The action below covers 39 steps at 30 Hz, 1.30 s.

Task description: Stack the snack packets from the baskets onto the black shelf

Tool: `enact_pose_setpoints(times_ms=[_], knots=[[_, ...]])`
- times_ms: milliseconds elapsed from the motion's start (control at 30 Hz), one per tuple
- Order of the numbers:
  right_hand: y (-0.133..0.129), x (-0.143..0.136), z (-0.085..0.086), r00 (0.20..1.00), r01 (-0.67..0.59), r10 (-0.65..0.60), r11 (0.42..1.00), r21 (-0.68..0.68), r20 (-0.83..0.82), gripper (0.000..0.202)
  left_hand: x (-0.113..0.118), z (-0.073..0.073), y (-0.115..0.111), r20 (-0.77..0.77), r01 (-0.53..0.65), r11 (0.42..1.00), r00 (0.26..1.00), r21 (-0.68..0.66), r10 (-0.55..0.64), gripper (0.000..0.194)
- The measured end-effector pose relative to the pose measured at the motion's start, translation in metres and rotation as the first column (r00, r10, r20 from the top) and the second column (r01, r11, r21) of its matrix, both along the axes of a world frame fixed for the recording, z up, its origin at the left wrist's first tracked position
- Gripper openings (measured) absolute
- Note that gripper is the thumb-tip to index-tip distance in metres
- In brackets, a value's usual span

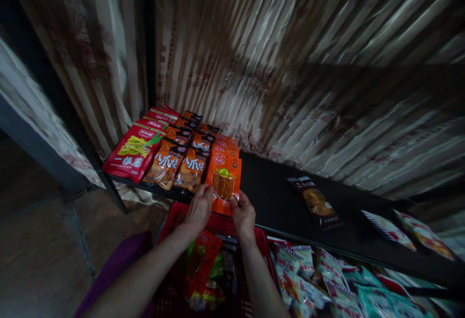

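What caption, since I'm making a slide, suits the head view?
Left hand and right hand hold an orange packet at the front of a shelf.

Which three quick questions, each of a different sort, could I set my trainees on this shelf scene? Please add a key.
1. Fill the gap: On the black shelf, the red bags are to the ____ of the orange packets, as the camera sees it.
2. True or false: The red basket has snack packs inside.
3. Multiple choice: What do the left hand and right hand hold between them?
a) a red bag
b) the front orange packet
c) the curtain

Key: 1. left; 2. true; 3. b
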State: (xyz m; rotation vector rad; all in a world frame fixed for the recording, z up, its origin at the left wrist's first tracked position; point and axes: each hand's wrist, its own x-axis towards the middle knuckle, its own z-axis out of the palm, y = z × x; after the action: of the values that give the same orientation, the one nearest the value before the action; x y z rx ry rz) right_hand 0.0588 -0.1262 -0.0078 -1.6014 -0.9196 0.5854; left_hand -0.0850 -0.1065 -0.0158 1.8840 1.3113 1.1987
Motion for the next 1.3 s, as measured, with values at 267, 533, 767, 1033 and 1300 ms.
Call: enact_pose_setpoints(times_ms=[267,533,767,1033,1300], knots=[[-0.005,-0.004,0.007,0.929,0.093,-0.066,0.994,-0.057,0.363,0.057,0.009,-0.011,-0.001,0.122,0.0,0.998,0.993,-0.062,0.008,0.03],[-0.006,-0.014,0.013,0.785,0.132,-0.017,0.981,-0.139,0.62,0.043,0.007,-0.002,-0.003,-0.077,-0.027,0.997,0.996,0.078,0.033,0.033],[-0.007,-0.013,0.008,0.673,0.091,-0.015,0.994,-0.063,0.74,0.042,0.004,0.009,-0.006,-0.319,-0.05,0.978,0.941,0.202,0.114,0.03],[0.001,-0.006,-0.006,0.69,-0.059,0.06,0.998,-0.026,0.722,0.048,0.006,-0.002,-0.008,-0.36,0.005,0.939,0.924,0.343,0.126,0.033],[0.003,-0.003,-0.009,0.702,-0.112,0.145,0.989,-0.093,0.697,0.051,0.008,0.002,-0.009,-0.362,0.044,0.965,0.93,0.258,0.055,0.036]])
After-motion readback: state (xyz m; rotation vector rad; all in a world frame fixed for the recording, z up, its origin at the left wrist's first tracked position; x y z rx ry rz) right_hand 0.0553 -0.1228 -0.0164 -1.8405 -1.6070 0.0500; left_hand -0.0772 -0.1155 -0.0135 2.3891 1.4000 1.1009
